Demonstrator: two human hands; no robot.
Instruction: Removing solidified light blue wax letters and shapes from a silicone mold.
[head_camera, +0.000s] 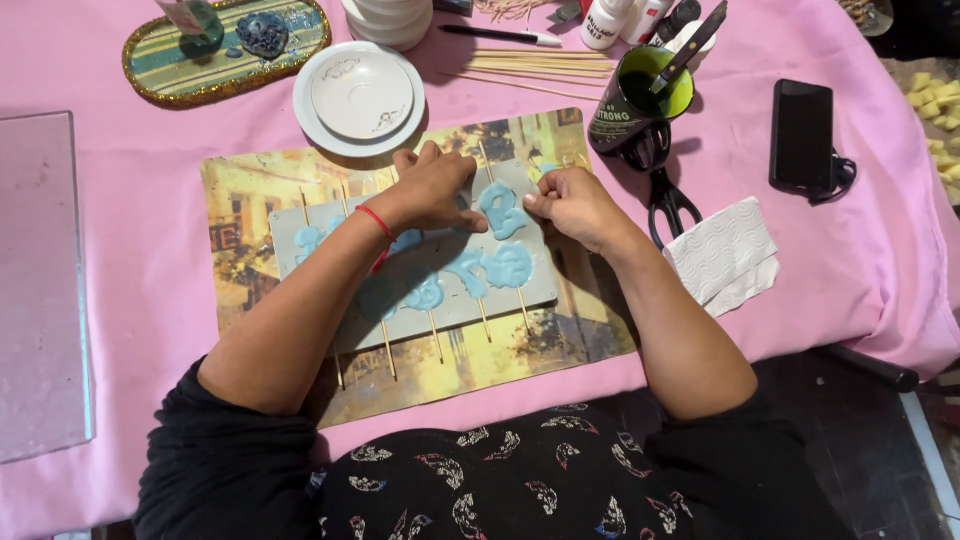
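The left hand (432, 190) lies palm down on a grey tray (350, 330) that sits on a picture placemat (250, 190) on the pink-clothed counter (130, 200); its grip is loose, the fingers spread flat and closed on nothing, with fingertips pressing beside a light blue moulded shape (500, 208); a red band circles that wrist. The right hand (575, 205) meets the same blue shape from the other side; its grip is narrow, thumb and fingers pinched together at the shape's right edge, though whether they clasp the shape or only touch it I cannot tell. More blue shapes (500, 268) lie across the tray, each set on a thin wooden skewer (387, 348) whose end sticks out past the tray's near edge. Beyond the placemat stands a white saucer on a plate (358, 95), and beside it an oval glittery tray (160, 65); loose skewers (540, 68) lie near a dark mug (640, 105) holding a tool; black scissors (665, 195) rest just right of the placemat, a folded paper towel (725, 255) next to them, and a black phone (802, 132) further right; a clear sheet (40, 290) lies at the far left.
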